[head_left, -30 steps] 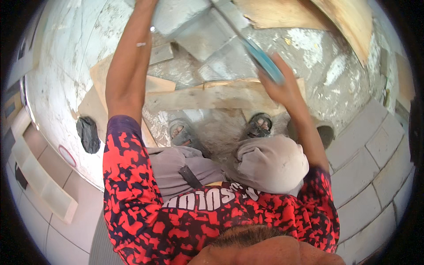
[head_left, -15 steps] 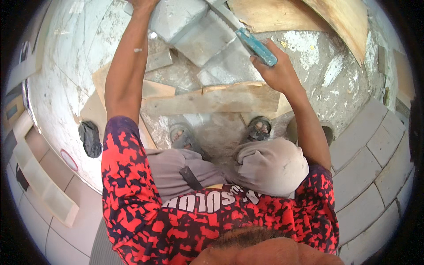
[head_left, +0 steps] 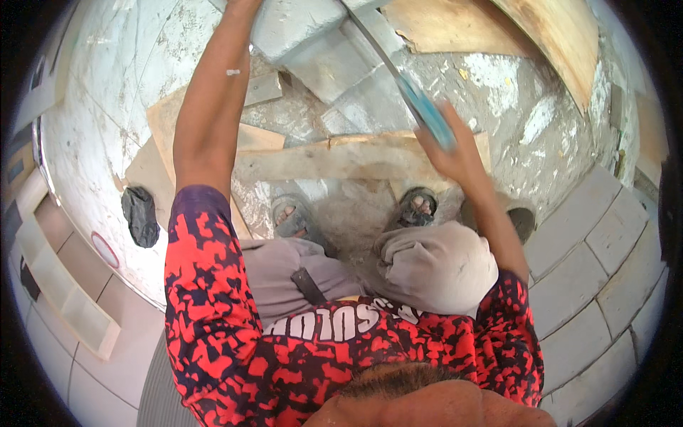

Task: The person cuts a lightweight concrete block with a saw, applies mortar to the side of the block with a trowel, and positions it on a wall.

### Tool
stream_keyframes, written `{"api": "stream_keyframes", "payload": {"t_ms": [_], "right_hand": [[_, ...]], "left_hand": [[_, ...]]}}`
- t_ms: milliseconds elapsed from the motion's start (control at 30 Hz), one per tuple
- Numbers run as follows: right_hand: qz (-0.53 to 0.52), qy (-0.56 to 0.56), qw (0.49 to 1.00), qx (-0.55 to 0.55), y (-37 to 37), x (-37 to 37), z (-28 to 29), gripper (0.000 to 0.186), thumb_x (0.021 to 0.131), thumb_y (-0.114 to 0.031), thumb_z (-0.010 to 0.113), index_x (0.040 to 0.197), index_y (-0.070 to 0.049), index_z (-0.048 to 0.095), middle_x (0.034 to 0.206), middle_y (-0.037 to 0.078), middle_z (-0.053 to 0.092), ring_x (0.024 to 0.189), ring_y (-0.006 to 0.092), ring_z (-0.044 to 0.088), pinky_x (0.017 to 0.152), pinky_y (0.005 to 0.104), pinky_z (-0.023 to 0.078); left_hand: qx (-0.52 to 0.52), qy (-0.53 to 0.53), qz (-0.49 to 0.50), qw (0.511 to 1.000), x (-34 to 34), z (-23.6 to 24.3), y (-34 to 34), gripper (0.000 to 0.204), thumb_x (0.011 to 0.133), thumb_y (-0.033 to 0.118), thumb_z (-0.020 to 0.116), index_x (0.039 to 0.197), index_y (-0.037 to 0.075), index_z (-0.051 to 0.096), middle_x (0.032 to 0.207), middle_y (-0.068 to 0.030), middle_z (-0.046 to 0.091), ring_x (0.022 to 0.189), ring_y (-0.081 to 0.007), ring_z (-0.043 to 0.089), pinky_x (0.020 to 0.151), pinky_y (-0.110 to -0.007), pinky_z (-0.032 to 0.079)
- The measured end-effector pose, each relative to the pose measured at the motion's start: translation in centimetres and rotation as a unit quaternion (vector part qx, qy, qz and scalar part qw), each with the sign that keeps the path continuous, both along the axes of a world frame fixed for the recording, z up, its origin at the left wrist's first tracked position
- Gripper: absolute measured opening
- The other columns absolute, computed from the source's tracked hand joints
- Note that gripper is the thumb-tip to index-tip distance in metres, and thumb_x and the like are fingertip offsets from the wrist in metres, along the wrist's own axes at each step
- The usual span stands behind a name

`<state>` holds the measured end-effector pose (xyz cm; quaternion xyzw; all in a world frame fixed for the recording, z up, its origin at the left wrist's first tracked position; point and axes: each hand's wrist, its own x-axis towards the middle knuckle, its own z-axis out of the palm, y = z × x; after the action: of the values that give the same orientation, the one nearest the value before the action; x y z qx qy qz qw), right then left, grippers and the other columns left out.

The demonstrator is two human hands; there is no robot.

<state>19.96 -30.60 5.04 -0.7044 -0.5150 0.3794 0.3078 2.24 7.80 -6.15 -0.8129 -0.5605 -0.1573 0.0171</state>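
My right hand (head_left: 457, 148) is closed round the teal handle of a hand saw (head_left: 429, 112). Its narrow metal blade slants up and left, against the edge of a pale grey block (head_left: 295, 27) at the top. Only the wrist end of my left hand (head_left: 243, 6) shows, at the upper edge beside that block; its fingers are cut off. More grey slab pieces (head_left: 359, 92) lie below the block. A wooden plank (head_left: 334, 158) stretches across in front of my feet.
Curved plywood sheets (head_left: 455, 28) lie at the upper right. A crumpled black bag (head_left: 141, 217) rests at the left on a white-stained surface. Grey blocks (head_left: 587, 267) fill the right side. Sandalled feet (head_left: 418, 206) stand behind the plank.
My right hand has drawn the saw down and back toward me, and more of its blade shows. My left arm has shifted slightly right and up.
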Motion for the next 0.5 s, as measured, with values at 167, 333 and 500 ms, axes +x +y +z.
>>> {"api": "stream_keyframes", "payload": {"t_ms": [167,333,500], "right_hand": [[-0.037,-0.012,0.998,-0.059,-6.1,0.5,-0.2,0.044,0.082,-0.009,0.062,0.124,-0.008,0.049,0.101,0.02,0.062,0.091,0.036,0.063,0.077,0.0388,0.048],[-0.007,-0.024,0.999,-0.03,2.1,0.6,-0.4,0.041,0.081,-0.012,0.062,0.121,-0.008,0.051,0.097,0.023,0.061,0.089,0.0405,0.061,0.075,0.0395,0.048],[-0.049,0.005,0.997,-0.06,-8.1,1.1,-0.5,0.046,0.081,-0.012,0.062,0.125,-0.007,0.049,0.099,0.021,0.062,0.09,0.0398,0.061,0.077,0.0382,0.048]], "left_hand": [[0.111,-0.027,0.025,0.993,0.5,-1.2,-0.3,0.041,0.091,0.035,0.037,0.099,0.004,0.063,0.109,-0.0182,0.062,0.108,-0.0344,0.055,0.089,-0.056,0.036],[0.033,-0.062,0.013,0.997,-2.9,-3.8,2.9,0.048,0.093,0.041,0.034,0.115,0.005,0.058,0.119,-0.0193,0.058,0.115,-0.0361,0.051,0.097,-0.055,0.031],[-0.013,-0.049,0.024,0.998,0.5,-1.0,0.8,0.05,0.094,0.04,0.031,0.12,0.004,0.054,0.129,-0.0198,0.051,0.119,-0.0391,0.047,0.099,-0.058,0.03]]}}
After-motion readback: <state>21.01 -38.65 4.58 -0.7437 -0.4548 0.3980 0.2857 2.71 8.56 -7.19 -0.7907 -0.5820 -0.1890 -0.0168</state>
